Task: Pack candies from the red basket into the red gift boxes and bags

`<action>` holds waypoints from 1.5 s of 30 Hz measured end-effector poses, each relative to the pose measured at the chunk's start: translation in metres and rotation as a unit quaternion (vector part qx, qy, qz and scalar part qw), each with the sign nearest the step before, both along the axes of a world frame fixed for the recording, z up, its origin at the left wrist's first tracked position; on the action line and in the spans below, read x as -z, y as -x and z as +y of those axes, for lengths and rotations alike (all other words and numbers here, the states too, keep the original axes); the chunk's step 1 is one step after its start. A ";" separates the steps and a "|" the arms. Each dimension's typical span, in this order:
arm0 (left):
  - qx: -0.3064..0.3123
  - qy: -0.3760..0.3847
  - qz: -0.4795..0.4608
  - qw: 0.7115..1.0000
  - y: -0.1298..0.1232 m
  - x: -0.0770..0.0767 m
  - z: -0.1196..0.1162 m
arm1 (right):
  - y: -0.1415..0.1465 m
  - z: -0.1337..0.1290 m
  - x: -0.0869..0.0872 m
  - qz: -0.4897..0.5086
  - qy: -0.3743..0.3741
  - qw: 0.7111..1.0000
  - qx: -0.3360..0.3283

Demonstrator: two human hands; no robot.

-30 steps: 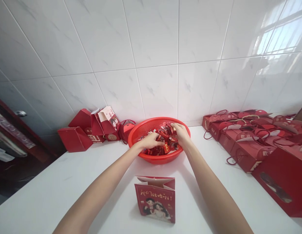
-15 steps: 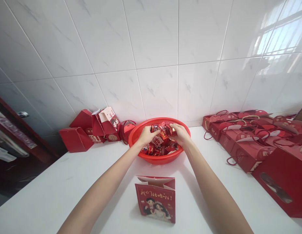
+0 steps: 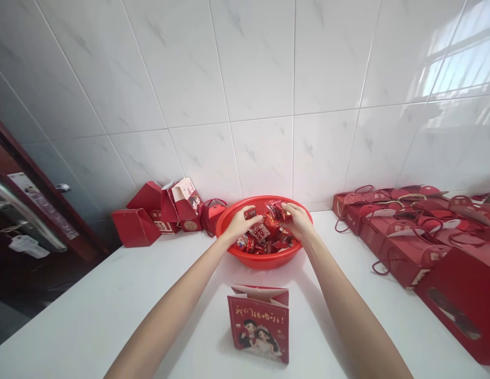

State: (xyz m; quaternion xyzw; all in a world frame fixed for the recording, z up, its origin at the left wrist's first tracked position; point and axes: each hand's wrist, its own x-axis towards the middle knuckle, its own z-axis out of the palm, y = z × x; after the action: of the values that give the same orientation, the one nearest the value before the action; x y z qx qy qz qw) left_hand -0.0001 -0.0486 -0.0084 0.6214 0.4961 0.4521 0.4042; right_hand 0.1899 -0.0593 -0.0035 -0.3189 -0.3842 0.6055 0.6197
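Note:
My left hand (image 3: 237, 225) is over the left side of a red plastic basket (image 3: 261, 262), thumb and fingers curled around a dark-wrapped candy. On the basket's right side, my right hand (image 3: 298, 221) grips several red wrapped candies (image 3: 277, 209) in its fingertips. More wrapped candies (image 3: 260, 232) in red and white lie in the basket below both hands. Between my forearms, nearer to me, a red paper gift box (image 3: 261, 329) with a cartoon bridal couple stands upright, its top open.
Several red gift boxes (image 3: 136, 227) stand against the tiled wall on the left. Rows of red boxes with cord handles (image 3: 395, 242) fill the right side, a larger windowed box (image 3: 462, 300) nearest me. A door (image 3: 27, 210) is beyond the white table's (image 3: 150, 284) left edge.
My hands have moved apart; the right lifts its candies slightly away from the left. The view has shifted a little, so everything appears farther right. The open box stays in place.

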 end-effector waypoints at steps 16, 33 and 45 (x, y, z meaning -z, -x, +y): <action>0.079 -0.097 0.093 0.988 0.030 -0.011 -0.201 | -0.010 -0.091 -0.078 -0.133 -0.213 0.948 -0.196; 0.145 0.041 -0.064 0.986 0.014 -0.017 -0.152 | -0.012 -0.117 -0.088 -0.451 -0.329 0.804 -0.203; 0.159 0.056 -0.073 0.983 0.016 -0.015 -0.147 | -0.007 -0.107 -0.079 -0.542 -0.311 0.756 -0.194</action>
State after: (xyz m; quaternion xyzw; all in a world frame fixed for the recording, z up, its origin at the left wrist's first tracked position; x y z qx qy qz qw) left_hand -0.0158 -0.1957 0.0071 0.6341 0.3841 0.3980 0.5404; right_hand 0.1972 -0.1659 0.0755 -0.3021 -0.8767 0.2859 0.2417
